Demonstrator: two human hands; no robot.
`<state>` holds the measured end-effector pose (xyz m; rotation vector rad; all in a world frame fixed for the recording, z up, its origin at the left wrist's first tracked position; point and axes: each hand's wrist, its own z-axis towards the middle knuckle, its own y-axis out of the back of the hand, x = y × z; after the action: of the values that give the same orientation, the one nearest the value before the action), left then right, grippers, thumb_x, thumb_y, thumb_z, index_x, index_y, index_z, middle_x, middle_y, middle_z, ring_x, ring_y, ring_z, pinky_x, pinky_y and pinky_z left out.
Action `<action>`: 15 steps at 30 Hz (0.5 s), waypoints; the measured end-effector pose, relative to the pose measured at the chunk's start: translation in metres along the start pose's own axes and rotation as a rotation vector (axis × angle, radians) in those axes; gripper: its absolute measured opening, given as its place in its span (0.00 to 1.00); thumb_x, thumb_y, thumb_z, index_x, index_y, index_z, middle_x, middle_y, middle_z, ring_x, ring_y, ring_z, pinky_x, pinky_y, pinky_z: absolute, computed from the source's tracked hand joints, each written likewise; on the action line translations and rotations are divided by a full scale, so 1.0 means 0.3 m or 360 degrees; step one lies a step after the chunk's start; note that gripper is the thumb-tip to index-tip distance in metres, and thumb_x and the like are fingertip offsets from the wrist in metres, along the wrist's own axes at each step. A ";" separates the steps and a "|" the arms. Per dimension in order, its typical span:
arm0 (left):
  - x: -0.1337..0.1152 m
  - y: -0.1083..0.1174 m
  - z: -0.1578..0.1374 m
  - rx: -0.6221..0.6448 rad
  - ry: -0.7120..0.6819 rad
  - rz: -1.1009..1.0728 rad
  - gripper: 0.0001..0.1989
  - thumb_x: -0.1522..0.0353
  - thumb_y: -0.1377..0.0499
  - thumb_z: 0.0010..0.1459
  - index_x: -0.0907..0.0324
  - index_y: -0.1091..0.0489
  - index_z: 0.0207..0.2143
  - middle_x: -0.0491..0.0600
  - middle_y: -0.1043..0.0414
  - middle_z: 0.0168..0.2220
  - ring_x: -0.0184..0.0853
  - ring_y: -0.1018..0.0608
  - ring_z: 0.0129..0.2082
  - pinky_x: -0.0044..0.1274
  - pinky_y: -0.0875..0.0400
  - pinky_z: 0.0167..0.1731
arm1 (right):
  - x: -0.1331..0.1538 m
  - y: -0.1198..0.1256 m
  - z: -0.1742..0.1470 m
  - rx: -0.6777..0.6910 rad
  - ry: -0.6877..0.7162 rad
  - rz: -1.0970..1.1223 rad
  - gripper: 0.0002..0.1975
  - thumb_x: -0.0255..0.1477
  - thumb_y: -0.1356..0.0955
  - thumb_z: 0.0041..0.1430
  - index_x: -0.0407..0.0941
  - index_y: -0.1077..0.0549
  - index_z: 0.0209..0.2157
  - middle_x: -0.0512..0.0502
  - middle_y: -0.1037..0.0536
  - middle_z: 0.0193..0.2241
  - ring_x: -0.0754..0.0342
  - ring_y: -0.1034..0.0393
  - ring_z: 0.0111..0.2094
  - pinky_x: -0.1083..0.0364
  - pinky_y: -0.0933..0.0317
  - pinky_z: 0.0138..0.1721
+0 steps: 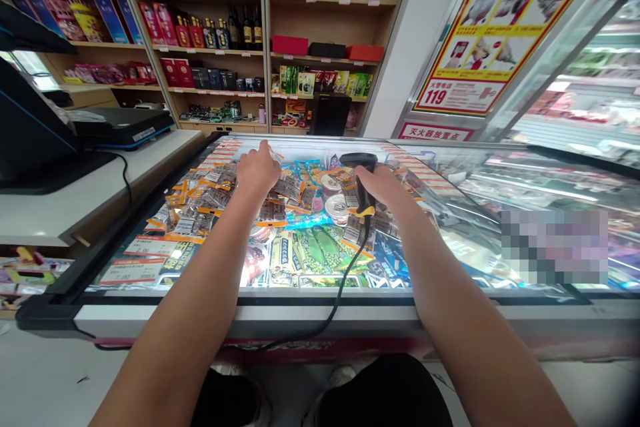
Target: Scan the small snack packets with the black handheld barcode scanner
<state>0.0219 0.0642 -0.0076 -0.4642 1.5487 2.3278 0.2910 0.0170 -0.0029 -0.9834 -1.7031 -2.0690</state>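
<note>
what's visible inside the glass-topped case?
Visible: green packs, round tubs, dark blue packs. Can't see whatever's hidden behind the orange-edged packets, left hand, right hand and scanner.

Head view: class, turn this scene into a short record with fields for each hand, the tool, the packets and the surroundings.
Right hand: grips a black-and-yellow handheld scanner
Left hand: at the packets; whether it grips one is unclear
Cable: runs from the scanner's handle over the chest's front edge
Packets: small, orange-edged, on the glass
Chest: glass-topped, colourful wrapped goods visible inside
Behind: stocked shelves
</note>
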 end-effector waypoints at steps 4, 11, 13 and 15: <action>-0.011 -0.008 -0.019 -0.0080 0.0017 0.0311 0.22 0.68 0.40 0.59 0.57 0.29 0.56 0.70 0.38 0.63 0.64 0.37 0.65 0.50 0.40 0.58 | -0.037 -0.016 0.035 0.0153 -0.0015 -0.0167 0.18 0.46 0.33 0.62 0.45 0.26 0.29 0.36 0.21 0.31 0.41 0.26 0.33 0.49 0.37 0.33; -0.158 -0.052 -0.126 0.0256 -0.0635 0.0280 0.21 0.73 0.47 0.63 0.55 0.26 0.56 0.61 0.31 0.58 0.54 0.33 0.61 0.45 0.39 0.59 | -0.053 -0.033 0.057 0.0212 -0.0050 -0.0123 0.17 0.46 0.29 0.57 0.46 0.25 0.29 0.39 0.21 0.28 0.44 0.27 0.30 0.50 0.37 0.32; -0.198 -0.081 -0.173 0.0515 -0.0991 0.0319 0.21 0.71 0.46 0.63 0.54 0.26 0.57 0.59 0.30 0.59 0.52 0.34 0.63 0.45 0.41 0.61 | -0.056 -0.029 0.056 0.0252 -0.0031 -0.0088 0.16 0.45 0.29 0.57 0.46 0.24 0.29 0.41 0.21 0.27 0.46 0.27 0.29 0.51 0.37 0.30; -0.224 -0.114 -0.213 0.0699 -0.1206 0.0353 0.22 0.69 0.44 0.63 0.55 0.27 0.58 0.58 0.33 0.64 0.52 0.37 0.66 0.44 0.44 0.64 | -0.056 -0.021 0.054 0.0257 -0.0034 -0.0070 0.15 0.44 0.28 0.56 0.46 0.24 0.29 0.42 0.21 0.25 0.46 0.27 0.29 0.52 0.37 0.29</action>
<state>0.1030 0.0126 -0.0304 0.6474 1.6582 1.8512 0.3045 0.0306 -0.0175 -0.9291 -1.8847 -1.9177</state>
